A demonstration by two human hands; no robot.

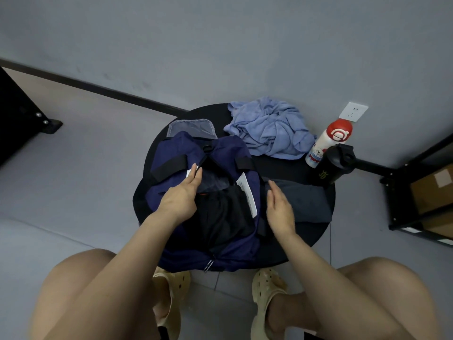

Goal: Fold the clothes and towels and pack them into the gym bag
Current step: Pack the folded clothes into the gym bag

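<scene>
My left hand (pixel 182 192) spreads the gym bag (pixel 208 207) mouth, flat-fingered; my right hand (pixel 279 207), loose and empty, nears the folded dark garment (pixel 304 200) beside it.

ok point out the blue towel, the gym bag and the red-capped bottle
blue towel (pixel 268 128): head view, on the middle of the crumpled heap
gym bag (pixel 169 153): head view, on its navy fabric left of the opening
red-capped bottle (pixel 339 130): head view, on the red cap

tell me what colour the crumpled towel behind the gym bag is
Light blue towel, seen best in the head view.
</scene>
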